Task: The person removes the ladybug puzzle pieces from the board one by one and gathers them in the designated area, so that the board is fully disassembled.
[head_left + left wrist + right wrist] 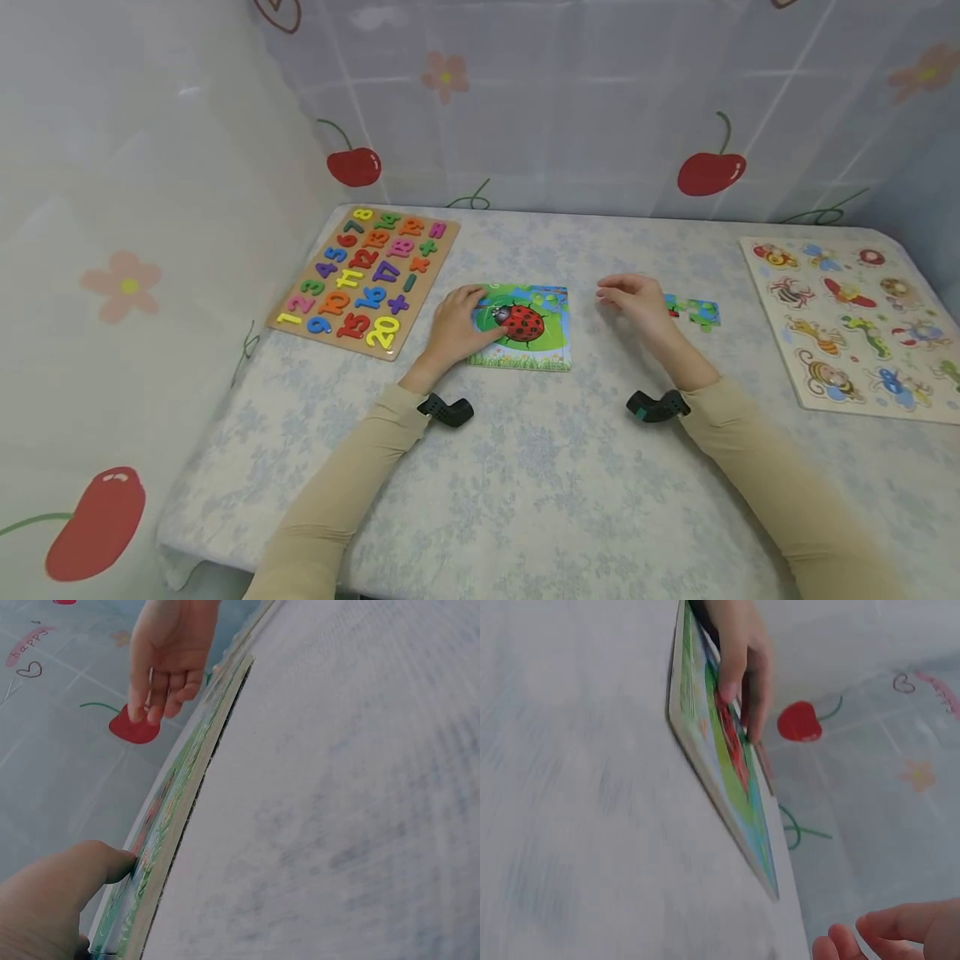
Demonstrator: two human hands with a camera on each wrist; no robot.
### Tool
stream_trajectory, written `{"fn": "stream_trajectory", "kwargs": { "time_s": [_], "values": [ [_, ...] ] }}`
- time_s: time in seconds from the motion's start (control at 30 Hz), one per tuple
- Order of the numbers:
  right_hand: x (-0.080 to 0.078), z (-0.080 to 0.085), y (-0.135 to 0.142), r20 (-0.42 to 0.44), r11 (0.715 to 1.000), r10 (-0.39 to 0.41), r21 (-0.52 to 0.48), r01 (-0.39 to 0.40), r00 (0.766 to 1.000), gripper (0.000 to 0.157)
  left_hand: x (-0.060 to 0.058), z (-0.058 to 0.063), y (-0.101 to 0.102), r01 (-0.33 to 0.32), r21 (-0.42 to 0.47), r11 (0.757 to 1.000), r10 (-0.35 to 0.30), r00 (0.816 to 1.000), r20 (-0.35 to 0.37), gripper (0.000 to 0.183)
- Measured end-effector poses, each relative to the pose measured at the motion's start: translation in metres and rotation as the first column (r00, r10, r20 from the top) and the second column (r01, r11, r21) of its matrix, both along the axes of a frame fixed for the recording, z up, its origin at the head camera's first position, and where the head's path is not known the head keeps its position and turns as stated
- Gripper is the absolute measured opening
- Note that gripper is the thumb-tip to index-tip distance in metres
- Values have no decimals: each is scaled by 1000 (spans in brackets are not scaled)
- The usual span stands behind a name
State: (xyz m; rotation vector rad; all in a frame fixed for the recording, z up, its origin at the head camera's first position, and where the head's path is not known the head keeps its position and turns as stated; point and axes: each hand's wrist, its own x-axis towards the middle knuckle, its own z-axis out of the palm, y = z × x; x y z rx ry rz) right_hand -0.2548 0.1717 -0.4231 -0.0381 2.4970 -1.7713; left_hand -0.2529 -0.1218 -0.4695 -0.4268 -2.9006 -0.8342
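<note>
A square ladybug jigsaw puzzle (543, 342) lies flat on the table, with a red spotted ladybug on green. My left hand (452, 325) rests on its left side; the thumb (109, 862) touches the picture while the other fingers reach toward the far left corner. To the right of the puzzle, my right hand (637, 304) hovers with loosely bent fingers, and nothing shows between them. Beside that hand lie loose puzzle pieces (703, 312), blue and green, one partly hidden behind the wrist. The right wrist view catches only the right fingertips (900, 922), apart from the puzzle.
A wooden number board (318, 287) with colourful digits and signs lies at the left. At the right is a pale board (810, 333) with insect pictures. A patterned cloth covers the table (555, 483), and a cherry-printed curtain (540, 108) hangs behind.
</note>
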Motion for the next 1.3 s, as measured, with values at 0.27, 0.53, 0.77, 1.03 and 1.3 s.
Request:
{"fn": "stream_trajectory", "kwargs": {
  "time_s": [0.27, 0.53, 0.77, 1.03, 1.3],
  "values": [
    [-6, -1, -71, 12, 988, 143, -56, -142, 990, 35, -3, -1, 0, -36, -41, 999, 39, 996, 74, 91],
    [-13, -5, -104, 30, 967, 253, 20, -254, 967, 37, -6, -4, 0, -45, -62, 997, 50, 995, 88, 92],
    [-13, -8, -115, 15, 968, 243, -62, -242, 970, 35, -5, -2, -1, -46, -65, 997, 51, 996, 79, 91],
    [-11, -7, -125, 105, 988, 122, -107, -110, 987, 31, -4, 0, -1, -43, -61, 997, 48, 995, 82, 91],
    [-15, -8, -135, 94, 992, 92, -91, -83, 991, 32, -5, -1, -2, -24, -62, 998, 29, 997, 78, 93]
  ]
}}
